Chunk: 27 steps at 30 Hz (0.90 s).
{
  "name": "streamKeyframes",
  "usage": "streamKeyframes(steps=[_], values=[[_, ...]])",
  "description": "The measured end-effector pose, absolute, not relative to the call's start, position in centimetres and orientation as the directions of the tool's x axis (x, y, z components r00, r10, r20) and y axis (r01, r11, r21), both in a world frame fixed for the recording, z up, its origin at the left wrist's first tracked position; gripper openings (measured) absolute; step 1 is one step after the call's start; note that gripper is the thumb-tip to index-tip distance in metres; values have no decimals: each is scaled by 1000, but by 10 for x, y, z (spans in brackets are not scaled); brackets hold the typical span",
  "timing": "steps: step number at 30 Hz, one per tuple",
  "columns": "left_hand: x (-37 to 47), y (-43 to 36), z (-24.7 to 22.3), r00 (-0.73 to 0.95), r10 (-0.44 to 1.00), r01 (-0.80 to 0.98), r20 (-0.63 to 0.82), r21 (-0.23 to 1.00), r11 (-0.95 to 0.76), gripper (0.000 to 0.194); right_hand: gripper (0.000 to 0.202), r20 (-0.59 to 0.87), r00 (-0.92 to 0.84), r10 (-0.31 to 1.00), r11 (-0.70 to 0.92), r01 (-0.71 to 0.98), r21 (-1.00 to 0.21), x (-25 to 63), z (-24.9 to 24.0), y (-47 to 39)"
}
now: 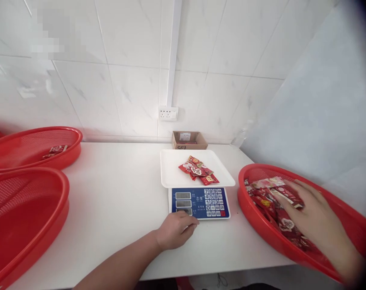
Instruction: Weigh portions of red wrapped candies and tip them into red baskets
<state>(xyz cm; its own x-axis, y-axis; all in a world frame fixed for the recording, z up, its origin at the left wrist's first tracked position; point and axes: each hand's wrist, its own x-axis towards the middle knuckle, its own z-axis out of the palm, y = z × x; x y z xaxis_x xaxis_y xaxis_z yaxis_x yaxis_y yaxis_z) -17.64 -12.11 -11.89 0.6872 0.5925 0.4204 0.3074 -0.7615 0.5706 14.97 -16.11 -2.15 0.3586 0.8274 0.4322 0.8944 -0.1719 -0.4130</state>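
Several red snack packets [197, 171] lie in a loose pile on the white tray of a scale [172, 167]. Below the tray, the scale's blue panel [201, 204] shows keys and small displays. My left hand [176, 230] rests at the panel's lower left edge, its fingers curled together with nothing visible in them. Over the red basket on the right [249, 209], my right hand [309, 213] holds a red packet [291, 195] between thumb and fingers. More red packets [287, 223] lie in that basket beneath the hand.
Two red baskets stand at the left; the rear one [75, 155] holds a few packets [56, 150], the nearer one [62, 209] shows a bare inside. A small cardboard box [178, 141] sits behind the scale against the tiled wall, below a socket [168, 113].
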Motion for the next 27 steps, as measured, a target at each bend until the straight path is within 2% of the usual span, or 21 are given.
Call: streamKeyframes(steps=[3,5,6,9,12,14,17,21,27], values=[[-176,-120,-118,664,607,309,436,579,-754,22,33,558,423,714,-87,845,-528,105,-33,-195],[-176,-120,-118,632,608,302,480,570,-764,22,26,521,411,748,-17,797,-604,80,-57,-207],[-177,-120,-117,611,605,298,511,560,-773,21,25,496,368,787,23,785,-619,70,-72,-209],[-181,-118,-109,523,598,301,608,525,-796,19,28,286,238,928,38,702,-711,49,-116,-203],[-186,-110,-87,395,661,381,638,541,-750,17,30,130,124,984,30,597,-802,40,-141,-195],[-187,-99,-68,342,707,466,619,542,-700,16,29,84,74,994,29,551,-834,39,-147,-193],[-177,-77,-41,428,708,569,562,441,-694,16,26,88,58,994,45,521,-852,41,-150,-194],[-148,-48,-24,588,676,618,444,291,-730,25,28,106,57,993,64,496,-866,43,-154,-197],[-110,-22,-27,631,712,692,307,193,-696,35,29,120,49,992,80,495,-865,44,-154,-200]])
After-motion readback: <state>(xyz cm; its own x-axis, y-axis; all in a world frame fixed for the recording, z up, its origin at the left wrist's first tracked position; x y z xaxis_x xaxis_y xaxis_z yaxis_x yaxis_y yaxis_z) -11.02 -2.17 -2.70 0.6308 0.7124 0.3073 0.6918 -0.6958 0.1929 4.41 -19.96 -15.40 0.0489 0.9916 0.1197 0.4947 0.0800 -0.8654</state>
